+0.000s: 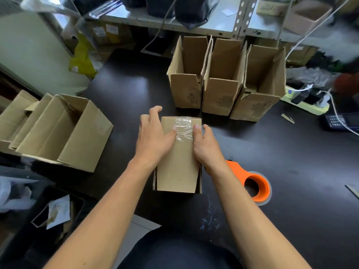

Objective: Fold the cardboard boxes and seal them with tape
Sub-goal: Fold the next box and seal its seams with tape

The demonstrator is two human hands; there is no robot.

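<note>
Both bare forearms reach forward from the near edge, side by side. The left hand (153,135) lies palm down, fingers spread and slightly bent, thumb angled right. The right hand (206,145) mirrors it just beside, thumb pointing far, fingers curling down its right side.

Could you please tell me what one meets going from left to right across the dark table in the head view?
Open boxes lying on their sides → left hand → box being taped → right hand → orange tape dispenser → calculator.

I'm looking at a dark glossy table (124,90) catching light (a metal shelf (213,22) is standing behind).
</note>
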